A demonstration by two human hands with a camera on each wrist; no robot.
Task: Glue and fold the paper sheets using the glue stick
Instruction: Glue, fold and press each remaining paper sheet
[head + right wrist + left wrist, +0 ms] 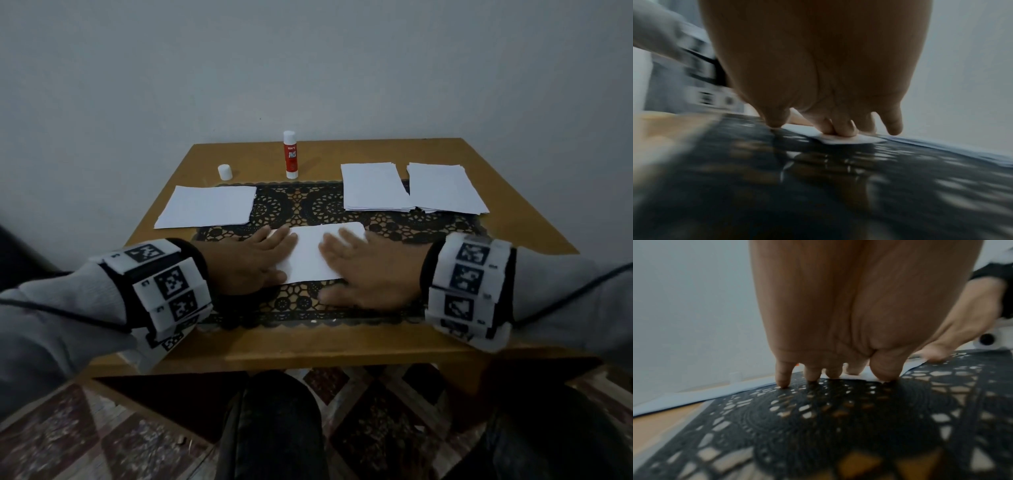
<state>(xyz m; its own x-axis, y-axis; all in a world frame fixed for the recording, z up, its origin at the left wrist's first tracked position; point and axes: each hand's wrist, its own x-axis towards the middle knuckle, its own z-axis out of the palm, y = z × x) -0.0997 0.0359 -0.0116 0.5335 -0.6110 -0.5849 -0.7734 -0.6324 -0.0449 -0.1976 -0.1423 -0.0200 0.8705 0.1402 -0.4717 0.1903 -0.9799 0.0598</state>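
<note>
— So, what are the hands doing?

— Both lie flat, fingers straight and a little spread, gripping nothing. The left hand [251, 262] presses the left end of a folded paper sheet [313, 255]; the right hand [368, 269] presses its right end. From the right wrist view, several fingertips [844, 129] sit on the thin white edge, though that picture is blurred.

— And the sheet itself?

— White, smooth, an oblong strip, lying on a black lace mat [342, 205] with round cut-out patterns; the wood shows through the holes.

— Where is the glue stick?

— The glue stick [291, 156] stands upright at the far side of the bench [342, 346], a red and white cylinder with its top bare. Its small white cap [224, 172] stands apart to the left.

— Other paper?

— One flat white sheet [209, 207] lies far left, partly on the mat. Two stacks of white sheets [412, 188] lie side by side far right, their edges slightly uneven. The bench is plain tan wood.
</note>
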